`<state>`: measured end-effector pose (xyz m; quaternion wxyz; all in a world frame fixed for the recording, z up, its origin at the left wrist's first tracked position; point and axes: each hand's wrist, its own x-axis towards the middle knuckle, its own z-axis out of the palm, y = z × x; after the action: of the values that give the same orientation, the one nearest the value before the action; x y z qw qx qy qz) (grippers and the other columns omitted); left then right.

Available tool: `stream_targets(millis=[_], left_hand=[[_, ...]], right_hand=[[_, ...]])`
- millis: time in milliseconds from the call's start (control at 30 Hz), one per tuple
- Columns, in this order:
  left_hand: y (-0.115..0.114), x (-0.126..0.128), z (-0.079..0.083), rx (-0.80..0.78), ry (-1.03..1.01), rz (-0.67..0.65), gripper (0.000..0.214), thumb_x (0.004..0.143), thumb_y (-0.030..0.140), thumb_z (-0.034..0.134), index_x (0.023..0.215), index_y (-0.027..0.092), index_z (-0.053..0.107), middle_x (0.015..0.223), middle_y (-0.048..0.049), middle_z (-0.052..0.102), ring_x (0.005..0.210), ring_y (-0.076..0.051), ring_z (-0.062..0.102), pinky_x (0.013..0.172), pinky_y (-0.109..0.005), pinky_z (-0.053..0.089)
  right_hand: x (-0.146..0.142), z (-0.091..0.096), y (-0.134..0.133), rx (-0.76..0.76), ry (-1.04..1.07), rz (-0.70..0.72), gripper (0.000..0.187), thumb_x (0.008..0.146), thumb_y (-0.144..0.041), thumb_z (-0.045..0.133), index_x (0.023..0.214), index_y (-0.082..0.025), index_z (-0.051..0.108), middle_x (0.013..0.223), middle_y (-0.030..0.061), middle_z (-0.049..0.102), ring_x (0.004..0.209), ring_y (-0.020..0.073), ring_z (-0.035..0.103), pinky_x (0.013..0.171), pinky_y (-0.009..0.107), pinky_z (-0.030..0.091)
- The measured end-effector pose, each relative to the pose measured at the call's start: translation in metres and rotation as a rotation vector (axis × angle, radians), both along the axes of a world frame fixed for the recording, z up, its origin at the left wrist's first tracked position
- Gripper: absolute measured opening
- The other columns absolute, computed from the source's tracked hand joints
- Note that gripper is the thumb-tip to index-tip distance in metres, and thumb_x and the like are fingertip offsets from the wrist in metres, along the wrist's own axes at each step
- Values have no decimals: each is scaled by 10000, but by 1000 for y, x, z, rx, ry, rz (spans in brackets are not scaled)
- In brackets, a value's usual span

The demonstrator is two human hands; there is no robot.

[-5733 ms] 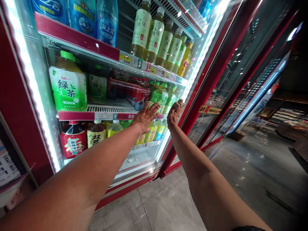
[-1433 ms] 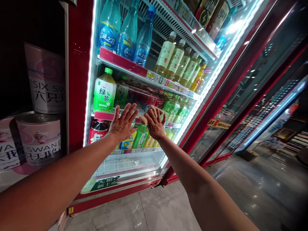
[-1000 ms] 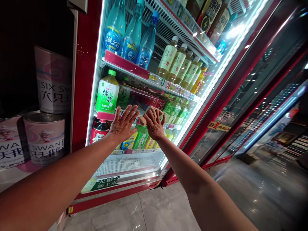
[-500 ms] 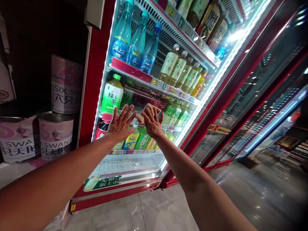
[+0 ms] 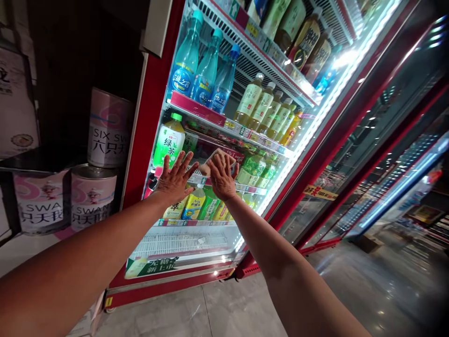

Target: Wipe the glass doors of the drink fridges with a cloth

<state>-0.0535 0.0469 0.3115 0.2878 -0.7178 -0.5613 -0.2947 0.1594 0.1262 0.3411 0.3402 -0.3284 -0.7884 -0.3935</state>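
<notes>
A red drinks fridge with a glass door (image 5: 224, 243) stands before me, its shelves lit and full of bottles. My left hand (image 5: 173, 177) lies flat on the glass with fingers spread, level with the green tea bottle (image 5: 169, 146). Right beside it, my right hand (image 5: 220, 176) presses a small tan cloth (image 5: 219, 157) against the glass; only the cloth's upper edge shows above my fingers. Blue water bottles (image 5: 205, 77) and pale tea bottles (image 5: 261, 105) fill the shelf above.
Stacked pink and white tins (image 5: 93, 194) marked SIX SWAN stand left of the fridge. More glass-fronted fridges with red frames (image 5: 354, 140) run off to the right. Grey tiled floor (image 5: 238, 309) lies below, and a dark aisle opens at far right.
Since 5.7 s ago both hands have shifted left across the glass, from the door's right edge to its middle. Over the last second the view drifted left; the hands stay pressed there.
</notes>
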Motion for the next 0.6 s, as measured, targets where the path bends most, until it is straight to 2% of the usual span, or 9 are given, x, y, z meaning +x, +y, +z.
stream_targets(millis=[100,167,267,333,433,533,600], left_hand=[[1,-1,-1,14,-1,-3,1002,909,560,642,1680,276,68,1742,-75,-80,1609,-351,-134,1253,-681,-136],[2,-1,-1,21,-7,-4,1010,912,561,630,1681,257,51,1743,-79,-75,1610,-346,-133,1261,-670,-129],[1,-2,-1,24,0,-14,1061,898,563,646,1680,212,20,1740,-101,-75,1609,-335,-141,1268,-651,-135],[-2,-4,-1,29,15,-27,1086,899,558,644,1676,177,-11,1739,-115,-67,1610,-319,-141,1274,-632,-140],[-8,-10,0,50,43,-39,1106,908,518,634,1661,123,-73,1739,-130,-54,1613,-281,-135,1295,-577,-130],[-14,-20,-1,63,35,-6,1112,902,462,650,1652,97,-86,1737,-130,-50,1613,-246,-142,1306,-523,-133],[-17,-28,-2,47,10,25,1101,889,439,677,1661,112,-36,1738,-119,-40,1610,-242,-149,1302,-515,-150]], right_hand=[[-11,12,1,-15,131,-28,577,1066,-306,364,1640,-343,319,1750,20,243,1640,337,-28,1256,734,-22],[-14,4,-1,-22,100,-12,567,1066,-319,383,1630,-353,343,1742,22,268,1640,340,-24,1259,727,-13],[-6,-18,-7,-38,-98,60,529,1059,-353,454,1585,-399,421,1691,2,390,1642,313,33,1274,679,-54],[1,-24,-11,-42,-195,88,519,1058,-355,475,1571,-421,432,1661,-13,443,1640,293,85,1273,659,-90],[-2,-10,-14,-42,-159,74,515,1069,-359,449,1579,-423,415,1657,-9,450,1635,280,128,1269,654,-109],[-24,11,-16,-39,-9,44,520,1077,-374,414,1596,-395,396,1698,5,376,1641,282,83,1274,656,-87],[-39,14,-19,-31,45,45,526,1075,-373,411,1600,-385,392,1716,5,338,1644,286,37,1274,657,-88]])
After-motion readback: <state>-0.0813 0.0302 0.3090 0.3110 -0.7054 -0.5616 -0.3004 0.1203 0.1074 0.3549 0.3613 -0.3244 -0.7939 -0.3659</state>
